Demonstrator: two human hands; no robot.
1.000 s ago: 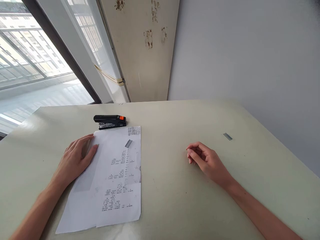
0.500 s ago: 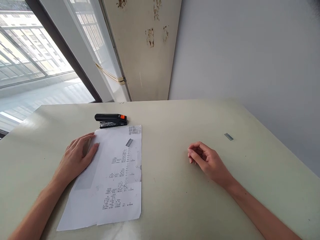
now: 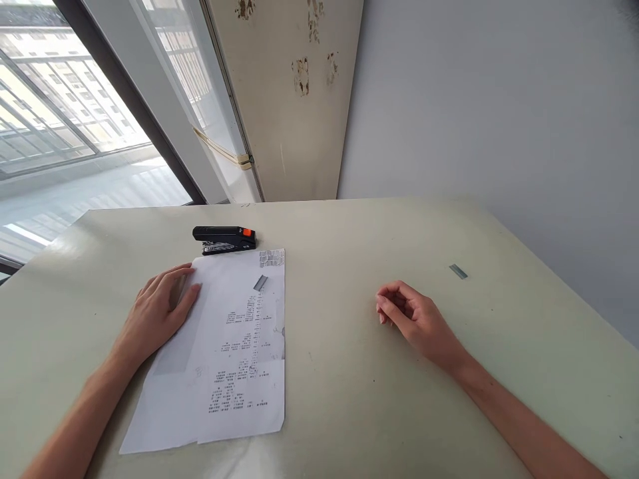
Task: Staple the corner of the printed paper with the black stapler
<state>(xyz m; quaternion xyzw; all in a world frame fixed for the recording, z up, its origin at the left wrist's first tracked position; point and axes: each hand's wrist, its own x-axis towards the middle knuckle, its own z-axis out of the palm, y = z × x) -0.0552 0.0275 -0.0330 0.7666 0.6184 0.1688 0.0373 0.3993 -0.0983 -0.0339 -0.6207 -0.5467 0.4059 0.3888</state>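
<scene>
Papers (image 3: 224, 359) lie partly under the released left grip (image 3: 156, 313), well apart from the slack, half-curled right grip (image 3: 418, 320).

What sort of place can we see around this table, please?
Probably a room in a home, though a small office is possible. Beyond the table stands what looks like a refrigerator, and at the left a railing, perhaps a balcony's, shows outside, with a building behind it.

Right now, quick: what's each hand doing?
Left hand: open, resting at the left edge of the papers, not gripping.
Right hand: loosely closed, nothing visible in it.
</scene>
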